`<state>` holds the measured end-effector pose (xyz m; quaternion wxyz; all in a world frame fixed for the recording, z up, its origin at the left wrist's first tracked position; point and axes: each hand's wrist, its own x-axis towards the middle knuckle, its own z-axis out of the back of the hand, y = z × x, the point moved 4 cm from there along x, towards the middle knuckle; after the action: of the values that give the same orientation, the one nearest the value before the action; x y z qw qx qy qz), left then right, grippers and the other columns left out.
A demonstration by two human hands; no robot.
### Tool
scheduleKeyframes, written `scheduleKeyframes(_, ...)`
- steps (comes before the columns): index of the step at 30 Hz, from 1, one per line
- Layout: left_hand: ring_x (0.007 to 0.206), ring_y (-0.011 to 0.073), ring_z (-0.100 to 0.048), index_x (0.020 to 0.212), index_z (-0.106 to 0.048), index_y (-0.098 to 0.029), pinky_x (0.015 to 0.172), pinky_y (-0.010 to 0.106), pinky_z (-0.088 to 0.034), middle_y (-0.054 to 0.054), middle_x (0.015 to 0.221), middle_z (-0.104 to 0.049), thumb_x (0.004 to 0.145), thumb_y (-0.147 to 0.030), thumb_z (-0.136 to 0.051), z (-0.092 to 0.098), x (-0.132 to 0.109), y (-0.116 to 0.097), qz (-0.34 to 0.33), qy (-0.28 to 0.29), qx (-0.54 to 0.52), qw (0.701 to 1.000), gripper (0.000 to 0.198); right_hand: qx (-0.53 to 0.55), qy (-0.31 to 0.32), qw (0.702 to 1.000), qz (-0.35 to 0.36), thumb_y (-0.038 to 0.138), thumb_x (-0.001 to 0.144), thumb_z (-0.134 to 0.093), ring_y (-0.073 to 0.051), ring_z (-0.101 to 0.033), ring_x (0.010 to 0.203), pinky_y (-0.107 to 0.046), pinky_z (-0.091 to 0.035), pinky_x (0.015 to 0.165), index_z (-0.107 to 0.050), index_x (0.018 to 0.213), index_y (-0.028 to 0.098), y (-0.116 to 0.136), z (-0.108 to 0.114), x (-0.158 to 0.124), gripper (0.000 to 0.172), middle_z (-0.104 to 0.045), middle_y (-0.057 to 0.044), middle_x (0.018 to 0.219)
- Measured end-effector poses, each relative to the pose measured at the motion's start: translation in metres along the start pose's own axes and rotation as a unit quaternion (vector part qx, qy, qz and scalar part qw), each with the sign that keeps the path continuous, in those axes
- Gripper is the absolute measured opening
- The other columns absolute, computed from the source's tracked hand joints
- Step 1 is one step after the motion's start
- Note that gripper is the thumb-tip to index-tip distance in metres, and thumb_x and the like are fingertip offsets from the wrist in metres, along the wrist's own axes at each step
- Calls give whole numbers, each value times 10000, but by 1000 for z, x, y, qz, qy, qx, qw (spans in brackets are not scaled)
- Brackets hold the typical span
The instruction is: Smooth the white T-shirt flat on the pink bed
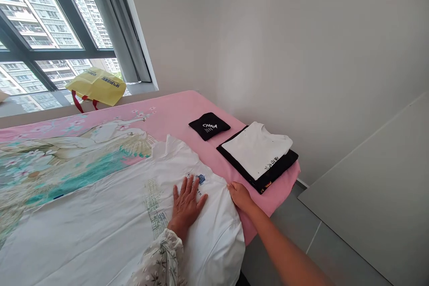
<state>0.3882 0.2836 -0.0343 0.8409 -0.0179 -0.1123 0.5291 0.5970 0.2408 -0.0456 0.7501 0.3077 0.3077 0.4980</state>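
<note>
A white T-shirt (100, 223) with green and blue print lies spread over the bed, its near end hanging past the edge. My left hand (186, 205) rests flat on it with fingers spread, beside the blue print. At the shirt's right edge, my right hand (239, 194) is closed, with the cloth pinched at the fingertips. Just beyond that hand sits a stack of folded clothes: a white shirt (254, 147) with black lettering on top of black garments (279, 167). A small folded black garment (209, 126) marked "CHINA" lies behind the stack.
The bed has a pink sheet (182, 109) with a printed bird and blossoms. A yellow bag (97, 86) with red handles stands on the sill by the window. A wall borders the bed's far right side, with grey floor tiles (301, 219) below.
</note>
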Motion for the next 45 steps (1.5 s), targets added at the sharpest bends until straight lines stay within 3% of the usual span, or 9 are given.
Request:
scheduleKeyframes(4, 1383, 245, -142, 1397, -295, -244, 1102, 519, -21, 51, 1497, -232, 851, -548, -319, 0, 0, 0, -4, -9, 1, 1000, 625, 32, 9, 999, -10, 457, 848, -362, -117, -444, 558, -230, -299, 520, -555, 692, 163, 1, 3, -4, 385, -538, 3, 604)
scheduleKeyframes(10, 1382, 249, -141, 1399, -290, -242, 1100, 526, -28, 55, 1498, -231, 851, -538, -338, 1, 0, -1, 0, -8, 5, 1000, 625, 132, 48, 990, -15, 426, 667, -619, -118, -472, 617, -218, -338, 566, -586, 716, 154, -1, -2, -14, 279, -568, 10, 647)
scheduleKeyframes(16, 1382, 245, -147, 1404, -273, -261, 1099, 536, -47, 43, 1500, -222, 845, -572, -318, -2, 2, 0, 1, -7, 8, 1000, 641, 223, 50, 973, -34, 435, 704, -546, -107, -422, 568, -221, -320, 543, -548, 647, 156, -17, -6, -13, 285, -518, 18, 592)
scheduleKeyframes(29, 1384, 236, -140, 1407, -262, -261, 1098, 531, -49, 36, 1500, -219, 849, -577, -287, -2, 1, -1, 0, -5, 22, 1000, 642, 246, 83, 964, -55, 500, 693, -573, -102, -422, 551, -217, -315, 511, -541, 659, 149, -20, -9, -27, 354, -528, 7, 595)
scheduleKeyframes(35, 1380, 243, -151, 1407, -263, -260, 1099, 529, -54, 37, 1499, -228, 848, -573, -302, 0, 1, -3, 0, -11, 20, 1000, 642, 253, 129, 957, -65, 373, 645, -638, -115, -479, 591, -212, -345, 533, -583, 705, 134, -17, -8, -41, 252, -578, -2, 637)
scheduleKeyframes(45, 1383, 249, -138, 1408, -260, -257, 1093, 546, -52, 38, 1503, -212, 846, -576, -303, -3, 2, -1, 2, 0, 27, 1000, 648, 254, 122, 956, -77, 328, 705, -507, -87, -378, 494, -204, -277, 473, -503, 621, 163, -21, -7, -42, 186, -442, 48, 512)
